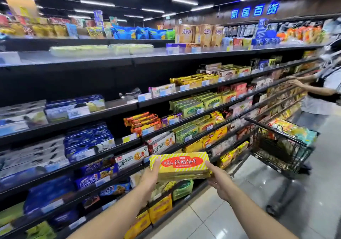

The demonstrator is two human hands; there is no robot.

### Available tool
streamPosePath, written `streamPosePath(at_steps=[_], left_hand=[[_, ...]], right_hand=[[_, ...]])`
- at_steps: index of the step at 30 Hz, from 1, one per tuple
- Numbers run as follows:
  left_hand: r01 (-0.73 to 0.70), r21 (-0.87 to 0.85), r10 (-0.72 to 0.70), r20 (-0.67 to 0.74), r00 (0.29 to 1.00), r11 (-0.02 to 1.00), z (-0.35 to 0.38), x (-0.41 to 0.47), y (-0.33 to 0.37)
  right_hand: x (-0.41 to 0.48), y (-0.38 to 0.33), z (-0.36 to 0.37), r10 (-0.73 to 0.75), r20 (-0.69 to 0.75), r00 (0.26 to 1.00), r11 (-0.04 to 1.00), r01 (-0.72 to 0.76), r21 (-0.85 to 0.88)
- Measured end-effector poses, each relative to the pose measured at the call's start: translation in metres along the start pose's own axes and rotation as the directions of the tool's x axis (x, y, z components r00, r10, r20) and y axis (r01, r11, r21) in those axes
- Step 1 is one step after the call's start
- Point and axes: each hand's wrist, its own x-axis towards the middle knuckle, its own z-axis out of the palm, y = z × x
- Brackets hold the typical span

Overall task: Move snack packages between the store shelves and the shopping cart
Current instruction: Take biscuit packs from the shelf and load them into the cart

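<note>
A long yellow biscuit package (181,165) with a red label is held level in front of the lower shelves. My left hand (150,177) grips its left end and my right hand (218,180) grips its right end. The black shopping cart (276,146) stands to the right on the aisle floor, with several snack bags (293,130) piled in it. The store shelves (140,104) run along the left, stocked with boxed and bagged snacks.
Another person (321,91) stands at the far right beyond the cart, one hand reaching to a shelf. Blue boxes (88,141) fill the left shelves, yellow packs (160,207) the bottom one. Glossy tiled floor (239,211) lies open between me and the cart.
</note>
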Motion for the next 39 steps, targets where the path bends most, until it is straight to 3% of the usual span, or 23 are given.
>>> streamPosePath(at_steps=[9,19,28,39], left_hand=[[0.044,0.033,-0.047,0.108,0.993,0.999,0.114,0.057,0.031],[0.053,0.087,-0.063,0.118,0.991,0.995,0.194,0.146,0.07],[0.072,0.004,-0.071,0.213,0.974,0.997,0.277,0.256,0.104],[0.051,0.016,-0.053,0.271,0.961,0.999,0.364,0.346,0.127]], right_hand=[[0.096,-0.049,-0.112,0.024,0.067,0.997,1.0,-0.023,-0.011],[0.194,-0.091,-0.157,0.054,0.027,0.998,0.998,-0.055,0.014],[0.311,-0.146,-0.204,0.076,-0.012,0.997,0.992,-0.077,-0.098],[0.44,-0.191,-0.269,0.002,0.122,0.993,0.981,0.022,-0.194]])
